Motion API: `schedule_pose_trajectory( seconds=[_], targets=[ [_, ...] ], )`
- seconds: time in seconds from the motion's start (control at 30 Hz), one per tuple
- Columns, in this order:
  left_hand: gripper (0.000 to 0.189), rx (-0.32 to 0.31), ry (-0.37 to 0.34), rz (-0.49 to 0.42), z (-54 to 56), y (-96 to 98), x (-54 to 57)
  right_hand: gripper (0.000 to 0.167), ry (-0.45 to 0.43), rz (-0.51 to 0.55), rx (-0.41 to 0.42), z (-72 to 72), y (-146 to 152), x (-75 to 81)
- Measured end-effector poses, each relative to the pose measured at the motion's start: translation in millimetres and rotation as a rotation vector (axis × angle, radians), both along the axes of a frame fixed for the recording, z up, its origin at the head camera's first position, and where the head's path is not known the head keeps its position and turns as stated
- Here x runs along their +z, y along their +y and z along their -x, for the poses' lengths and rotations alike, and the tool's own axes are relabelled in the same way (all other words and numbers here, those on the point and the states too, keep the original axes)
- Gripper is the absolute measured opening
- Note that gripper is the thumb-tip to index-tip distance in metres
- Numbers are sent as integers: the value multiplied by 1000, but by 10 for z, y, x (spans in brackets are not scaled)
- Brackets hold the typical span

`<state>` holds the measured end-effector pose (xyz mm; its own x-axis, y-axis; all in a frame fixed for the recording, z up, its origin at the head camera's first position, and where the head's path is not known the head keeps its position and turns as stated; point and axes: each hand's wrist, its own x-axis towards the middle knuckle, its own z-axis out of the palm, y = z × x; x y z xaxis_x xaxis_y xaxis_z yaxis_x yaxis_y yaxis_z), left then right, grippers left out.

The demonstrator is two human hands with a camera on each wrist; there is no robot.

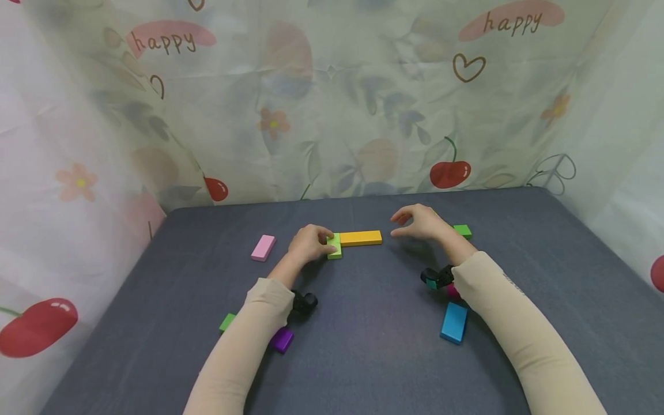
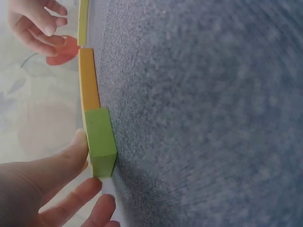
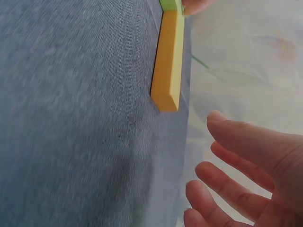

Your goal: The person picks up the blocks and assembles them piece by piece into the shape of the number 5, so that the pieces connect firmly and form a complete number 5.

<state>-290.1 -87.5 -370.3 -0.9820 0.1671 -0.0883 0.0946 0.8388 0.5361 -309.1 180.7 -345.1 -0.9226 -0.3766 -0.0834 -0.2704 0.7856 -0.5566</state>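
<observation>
A light green block [image 1: 335, 246] lies crosswise against the left end of a long orange block [image 1: 360, 238] on the dark cloth. My left hand [image 1: 309, 242] pinches the green block between thumb and fingers; in the left wrist view the thumb lies along one side and a fingertip reaches the near end. To the right of the orange block, apart from it, my right hand [image 1: 422, 222] hovers with loosely spread fingers and nothing between them. Behind that hand, a yellow-green block [image 2: 83, 21] is mostly hidden in the head view.
A pink block [image 1: 263, 248] lies left of the left hand. Near the left sleeve are a green block [image 1: 226, 322] and a purple block [image 1: 282, 340]. By the right arm lie a blue block [image 1: 453, 323], a partly hidden magenta piece [image 1: 453, 291] and a green block [image 1: 463, 231].
</observation>
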Motion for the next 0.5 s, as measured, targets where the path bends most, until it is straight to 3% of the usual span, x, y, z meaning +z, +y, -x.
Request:
schedule_pose_trajectory(
  seconds=[0.2,0.5],
  targets=[
    [38,-29,47,-10,-9,21,-1,43,-4,3,-22,-46,159,19],
    [31,-101,49,-14,-1,24,-35,42,20,32,-69,-121,411,62]
  ],
)
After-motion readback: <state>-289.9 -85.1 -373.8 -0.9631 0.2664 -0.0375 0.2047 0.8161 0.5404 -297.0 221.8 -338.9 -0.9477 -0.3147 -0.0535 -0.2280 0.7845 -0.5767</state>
